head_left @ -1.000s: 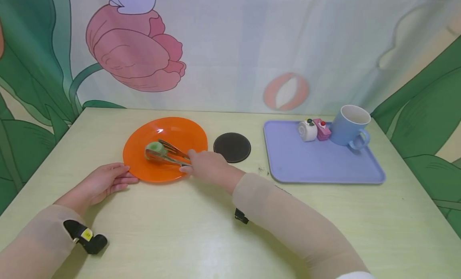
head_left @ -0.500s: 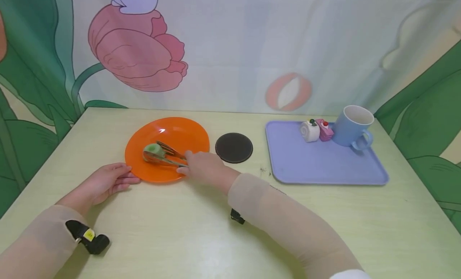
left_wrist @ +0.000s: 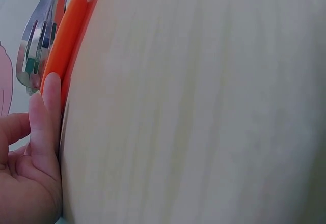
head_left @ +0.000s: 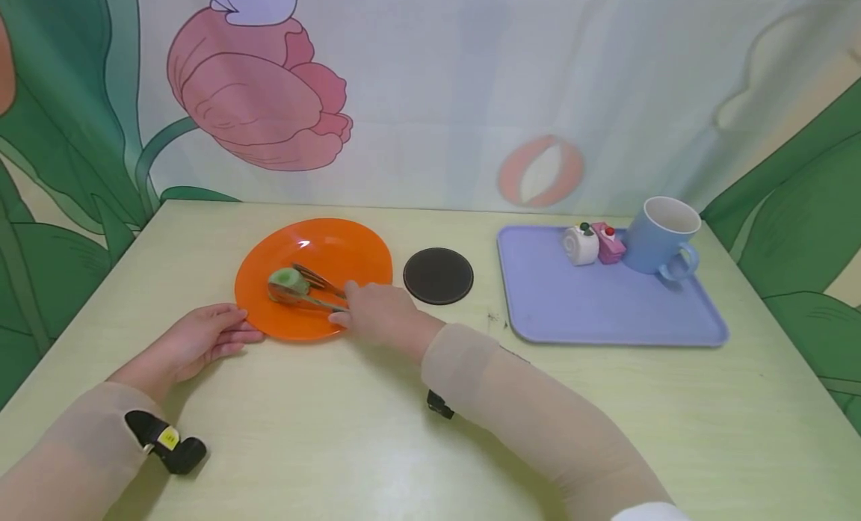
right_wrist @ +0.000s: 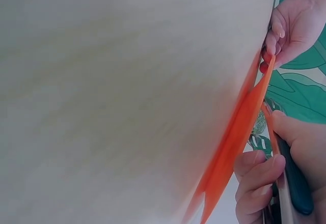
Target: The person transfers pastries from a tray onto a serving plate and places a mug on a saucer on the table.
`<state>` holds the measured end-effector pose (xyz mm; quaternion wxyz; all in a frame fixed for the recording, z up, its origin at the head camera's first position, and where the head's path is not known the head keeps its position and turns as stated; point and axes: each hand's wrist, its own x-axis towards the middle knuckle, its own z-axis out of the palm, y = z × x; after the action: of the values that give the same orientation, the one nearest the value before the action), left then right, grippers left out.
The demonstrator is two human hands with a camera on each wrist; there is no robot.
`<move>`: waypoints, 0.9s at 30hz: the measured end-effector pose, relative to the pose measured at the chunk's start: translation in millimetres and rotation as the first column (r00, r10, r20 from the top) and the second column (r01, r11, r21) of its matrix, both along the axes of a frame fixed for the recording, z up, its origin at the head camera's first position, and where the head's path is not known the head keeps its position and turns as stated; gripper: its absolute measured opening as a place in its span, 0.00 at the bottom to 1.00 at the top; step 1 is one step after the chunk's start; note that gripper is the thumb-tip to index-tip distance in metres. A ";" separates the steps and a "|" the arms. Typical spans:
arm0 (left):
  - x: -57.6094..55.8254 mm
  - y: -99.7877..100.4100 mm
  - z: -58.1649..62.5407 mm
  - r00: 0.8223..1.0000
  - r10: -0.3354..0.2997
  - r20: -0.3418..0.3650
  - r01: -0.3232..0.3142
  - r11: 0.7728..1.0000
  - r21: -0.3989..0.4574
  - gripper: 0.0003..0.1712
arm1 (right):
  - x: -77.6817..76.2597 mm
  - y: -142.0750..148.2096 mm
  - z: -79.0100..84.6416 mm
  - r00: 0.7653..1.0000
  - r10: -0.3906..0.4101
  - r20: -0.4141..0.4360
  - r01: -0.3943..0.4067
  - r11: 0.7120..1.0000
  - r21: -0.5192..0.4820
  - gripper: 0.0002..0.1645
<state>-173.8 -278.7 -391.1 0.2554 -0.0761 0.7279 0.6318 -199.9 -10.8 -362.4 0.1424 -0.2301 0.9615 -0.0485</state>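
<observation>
My left hand point(head_left: 202, 339) pinches the near left rim of an orange plate point(head_left: 350, 244), which lies on the table. In my right hand point(head_left: 383, 312) is a pair of metal tongs point(head_left: 315, 300); a dark handle grip point(right_wrist: 295, 183) shows in the right wrist view. The tongs' two slotted ends lie on either side of a small green roll cake point(head_left: 288, 276) on the plate's left half. In the left wrist view the tong ends point(left_wrist: 36, 51) show just above the plate's edge point(left_wrist: 69, 35).
A round black coaster point(head_left: 439, 276) lies right of the plate. Farther right, a lilac tray point(head_left: 605, 312) carries a white roll cake point(head_left: 581, 246), a pink cake slice point(head_left: 609, 246) and a blue mug point(head_left: 655, 241). A printed curtain point(head_left: 417, 95) hangs behind the table.
My right hand and the tongs have shifted slightly left, and the green roll cake has moved a little left on the plate with them. My left hand stays at the rim.
</observation>
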 end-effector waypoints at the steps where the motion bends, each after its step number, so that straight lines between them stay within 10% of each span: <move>1: 0.1 0.2 0.0 1.000 -0.002 -0.002 0.002 1.000 -0.001 0.33 | 0.1 -0.4 -0.1 1.000 -0.003 -0.003 0.003 1.000 0.000 0.27; 27: -1.2 -1.0 -1.0 1.000 0.002 0.007 -0.002 1.000 0.009 0.35 | 7.0 4.9 0.9 0.999 -0.040 -0.001 0.040 0.999 0.008 0.39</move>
<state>-175.1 -279.7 -392.1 0.2577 -0.0782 0.7241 0.6350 -192.9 -5.8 -361.4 0.1419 -0.2100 0.9662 -0.0476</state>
